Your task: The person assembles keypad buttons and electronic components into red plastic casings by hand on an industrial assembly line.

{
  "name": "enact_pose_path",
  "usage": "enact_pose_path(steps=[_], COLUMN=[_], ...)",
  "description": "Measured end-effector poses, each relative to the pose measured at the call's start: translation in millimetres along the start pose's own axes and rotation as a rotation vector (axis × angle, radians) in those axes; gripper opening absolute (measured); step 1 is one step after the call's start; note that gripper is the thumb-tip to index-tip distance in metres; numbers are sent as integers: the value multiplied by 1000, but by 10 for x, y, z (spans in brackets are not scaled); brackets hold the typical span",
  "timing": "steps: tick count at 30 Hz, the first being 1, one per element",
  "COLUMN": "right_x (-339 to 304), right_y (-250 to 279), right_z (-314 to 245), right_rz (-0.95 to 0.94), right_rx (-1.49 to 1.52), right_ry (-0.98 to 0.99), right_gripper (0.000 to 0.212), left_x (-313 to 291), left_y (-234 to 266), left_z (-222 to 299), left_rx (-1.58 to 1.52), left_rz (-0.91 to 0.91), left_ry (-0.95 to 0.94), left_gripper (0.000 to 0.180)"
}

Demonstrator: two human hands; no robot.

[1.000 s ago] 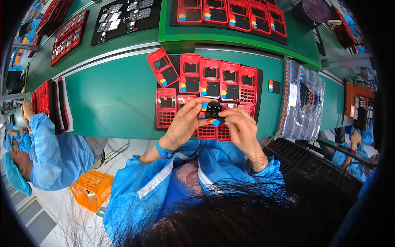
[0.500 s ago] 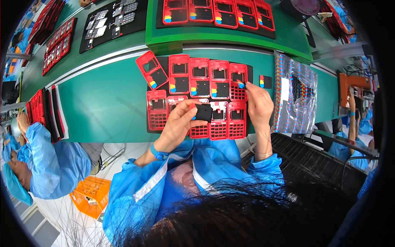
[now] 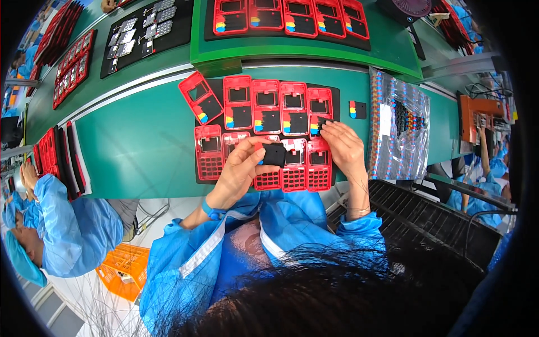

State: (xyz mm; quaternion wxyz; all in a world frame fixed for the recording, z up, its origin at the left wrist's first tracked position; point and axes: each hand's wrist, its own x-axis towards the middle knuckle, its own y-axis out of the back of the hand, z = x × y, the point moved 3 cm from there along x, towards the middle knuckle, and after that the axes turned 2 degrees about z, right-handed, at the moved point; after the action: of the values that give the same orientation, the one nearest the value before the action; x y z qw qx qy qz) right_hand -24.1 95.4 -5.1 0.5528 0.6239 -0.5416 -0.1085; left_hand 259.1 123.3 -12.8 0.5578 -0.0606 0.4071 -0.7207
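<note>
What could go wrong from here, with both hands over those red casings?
The right hand covers part of the black pad at the upper row's rightmost red casing, so a crooked fit might go unseen.

The left hand holds a black piece above the lower row; if it slipped, it could land on the casings there.

The tilted casing at the row's left end might get bumped.

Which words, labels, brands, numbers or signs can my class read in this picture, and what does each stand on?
None can be read.
White label on the clear bag: too small and blurred.
Red cases: no lettering can be made out.
Black part in the left hand: none visible.
</note>
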Motion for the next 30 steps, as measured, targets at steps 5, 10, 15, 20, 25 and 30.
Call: enact_pose_path(steps=[5, 10, 15, 20, 25, 30], right_x=[58, 103, 125, 332, 526, 472], right_y=[94, 120, 69, 155, 9, -217], right_z=[1, -57, -59, -252, -891, -1139], right_rz=[-78, 5, -25, -19, 10, 171], right_rx=[19, 26, -25, -29, 173, 92], right_ry=[-1, -54, -62, -109, -45, 176], right_gripper=[29, 24, 21, 23, 32, 34], left_x=[1, -4, 0, -8, -47, -111], left_y=[2, -17, -17, -38, -61, 79], left_z=[-5, -1, 1, -1, 4, 43], left_rx=[-6, 5, 15, 4, -40, -96], left_rz=[-13, -5, -11, -27, -100, -48], left_ry=[-7, 6, -1, -39, -102, -117], left_gripper=[24, 25, 25, 30, 41, 39])
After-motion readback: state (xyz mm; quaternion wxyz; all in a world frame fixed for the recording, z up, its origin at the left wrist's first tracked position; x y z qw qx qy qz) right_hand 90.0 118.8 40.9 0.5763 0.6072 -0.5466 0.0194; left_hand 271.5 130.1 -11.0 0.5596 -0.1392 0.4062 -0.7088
